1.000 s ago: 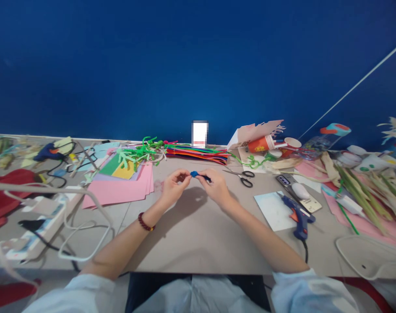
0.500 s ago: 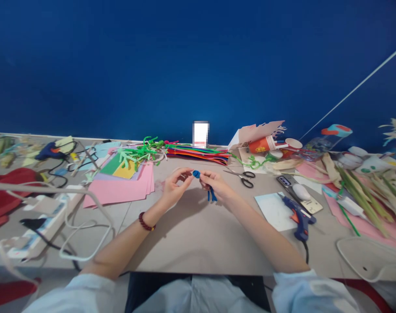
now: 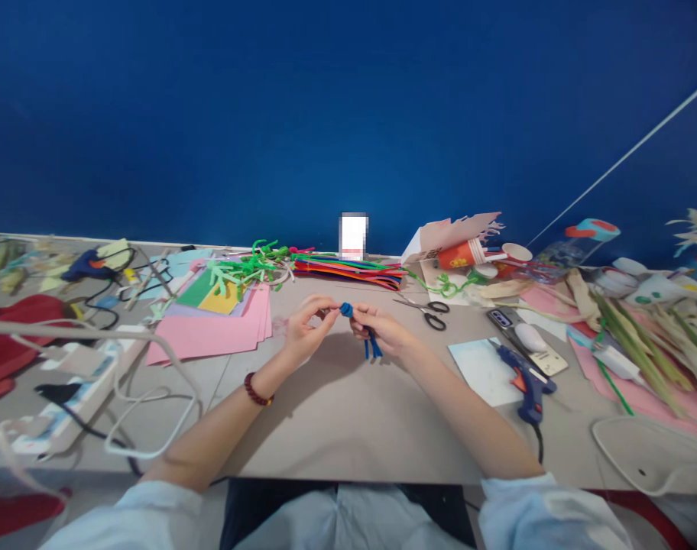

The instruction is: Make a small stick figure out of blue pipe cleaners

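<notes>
Between my two hands, above the table, is a piece made of blue pipe cleaners [image 3: 346, 309], wound into a small rounded knob at the top. Its loose blue ends hang down below my right hand [image 3: 377, 322], whose thumb and fingers pinch the piece just under and beside the knob. From the other side, my left hand [image 3: 311, 325] has thumb and forefinger closed at the knob's left edge. A dark red bead bracelet [image 3: 257, 389] circles the left wrist. My fingers cover part of the blue piece.
Behind my hands lies a bundle of coloured pipe cleaners [image 3: 348, 273]. Scissors [image 3: 432, 312], a glue gun [image 3: 529, 382] and a phone [image 3: 549, 355] are on the right. Pink paper sheets [image 3: 211, 336] and a white power strip [image 3: 85, 389] with cables lie left.
The blue knob has turned slightly and shifted a little in my fingers, and the hanging ends have swung a bit. Both forearms are nearly where they were.
</notes>
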`<move>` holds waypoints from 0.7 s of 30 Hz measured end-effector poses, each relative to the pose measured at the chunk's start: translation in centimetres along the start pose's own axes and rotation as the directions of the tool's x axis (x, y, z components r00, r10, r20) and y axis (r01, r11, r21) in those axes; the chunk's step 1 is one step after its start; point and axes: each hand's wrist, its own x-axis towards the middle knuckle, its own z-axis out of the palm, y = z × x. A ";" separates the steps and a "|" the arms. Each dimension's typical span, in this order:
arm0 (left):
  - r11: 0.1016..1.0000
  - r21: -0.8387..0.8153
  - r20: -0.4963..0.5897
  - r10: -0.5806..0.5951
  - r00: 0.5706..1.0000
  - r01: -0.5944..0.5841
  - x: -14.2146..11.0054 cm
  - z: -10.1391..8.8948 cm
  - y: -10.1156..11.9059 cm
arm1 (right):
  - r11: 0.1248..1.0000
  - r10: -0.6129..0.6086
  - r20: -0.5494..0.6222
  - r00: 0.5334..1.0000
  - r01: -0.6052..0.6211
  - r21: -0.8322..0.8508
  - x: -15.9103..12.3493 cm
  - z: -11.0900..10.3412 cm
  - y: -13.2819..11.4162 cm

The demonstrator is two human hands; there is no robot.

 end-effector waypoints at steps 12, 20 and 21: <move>0.941 0.251 0.031 0.225 0.974 -0.225 -0.2 -0.2 -0.7 | 0.977 -0.061 -0.124 0.990 0.034 -0.209 0.0 -0.1 -0.5; 0.875 0.404 0.039 0.274 0.961 -0.266 -0.5 0.0 -1.4 | 0.890 -0.241 -0.238 0.941 0.116 -0.442 0.0 0.4 -0.3; 0.883 0.398 0.039 0.255 0.966 -0.249 -0.5 0.0 -1.2 | 0.870 -0.285 -0.247 0.926 0.141 -0.473 0.1 0.4 -0.1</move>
